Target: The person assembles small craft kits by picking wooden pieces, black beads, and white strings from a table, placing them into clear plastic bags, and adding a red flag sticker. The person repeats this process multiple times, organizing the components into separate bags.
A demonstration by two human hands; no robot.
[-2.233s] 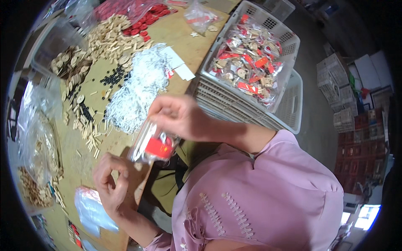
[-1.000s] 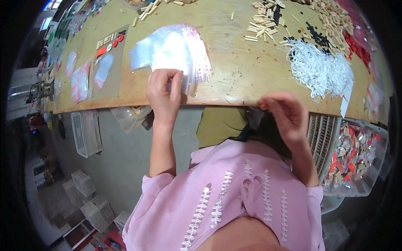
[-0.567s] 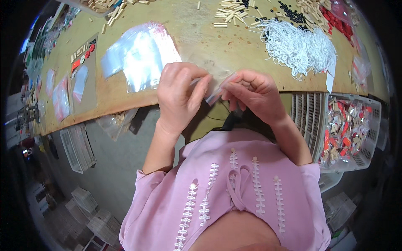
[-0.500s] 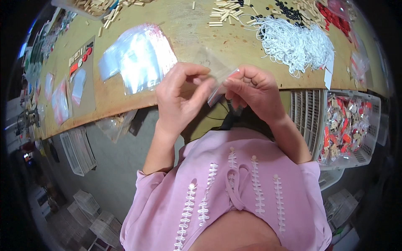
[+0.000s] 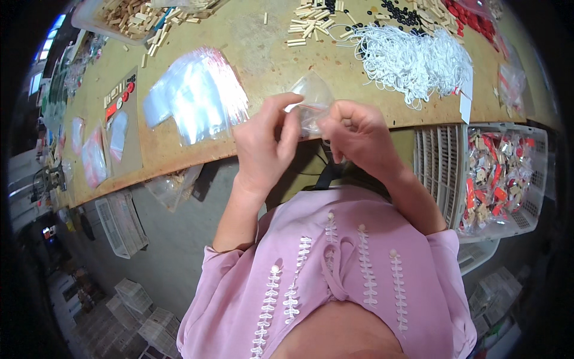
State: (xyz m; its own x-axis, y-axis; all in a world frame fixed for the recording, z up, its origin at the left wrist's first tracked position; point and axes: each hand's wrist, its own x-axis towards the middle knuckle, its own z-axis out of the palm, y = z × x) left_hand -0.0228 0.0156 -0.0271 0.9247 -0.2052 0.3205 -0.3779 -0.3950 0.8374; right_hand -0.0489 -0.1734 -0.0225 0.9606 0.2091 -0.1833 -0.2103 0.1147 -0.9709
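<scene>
A small clear plastic bag [image 5: 315, 90] is held up just over the table's front edge, between my two hands. My right hand [image 5: 363, 136] pinches its near right side with thumb and curled fingers. At its left side is my left hand [image 5: 266, 139], thumb and index finger curved at the bag's edge; the exact grip of the fingertips is partly hidden. The bag looks spread at the near end, and I make out nothing inside it. Left of my left hand lies a fanned stack of clear bags [image 5: 200, 96] on the table.
White cords [image 5: 412, 63] lie heaped at the right, with wooden sticks [image 5: 311, 24], black rings [image 5: 403, 15] and red pieces [image 5: 472, 21] behind. A tub of wooden pieces [image 5: 128, 18] stands far left, above a sample board [image 5: 128, 143]. A white crate [image 5: 505, 224] holds filled packets at right.
The bag has turned and spread between my hands, its strip no longer slanting toward me. My left hand has moved slightly right and down. The view has shifted a little.
</scene>
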